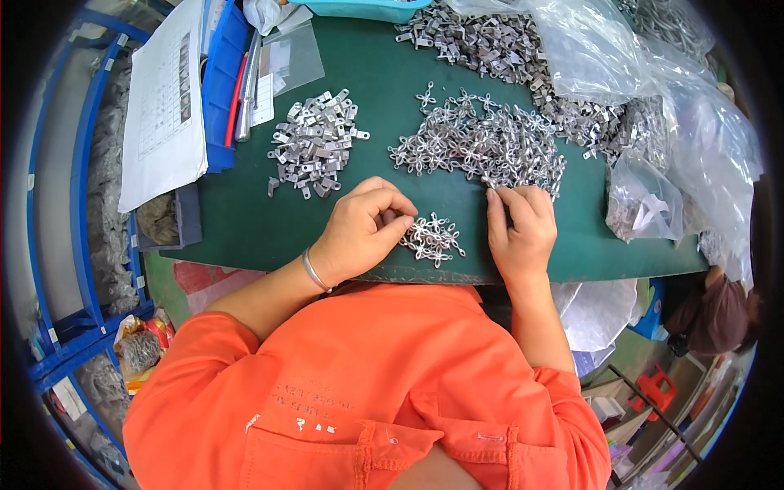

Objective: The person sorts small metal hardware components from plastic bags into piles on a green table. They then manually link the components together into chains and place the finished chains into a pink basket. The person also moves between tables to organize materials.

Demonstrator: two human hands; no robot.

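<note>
My left hand [359, 231] is closed, thumb and index finger pinched together beside a small pile of silvery flower-shaped metal pieces [434, 239] near the table's front edge. Whatever is in that pinch is too small or hidden to make out. My right hand [525, 232] touches the near edge of a larger heap of the same flower-shaped metal pieces [482, 139]. Its thumb and index fingertips come together there, and what they grip cannot be made out. Farther left lies a heap of small bent metal brackets [314, 143], each with a hole.
The green table [237, 220] carries more metal brackets [490, 41] at the back right, partly under clear plastic bags [592, 53]. A blue bin [224, 82], papers [167, 106] and a red pen [237, 98] stand left. A teal basket [359, 8] sits at the far edge.
</note>
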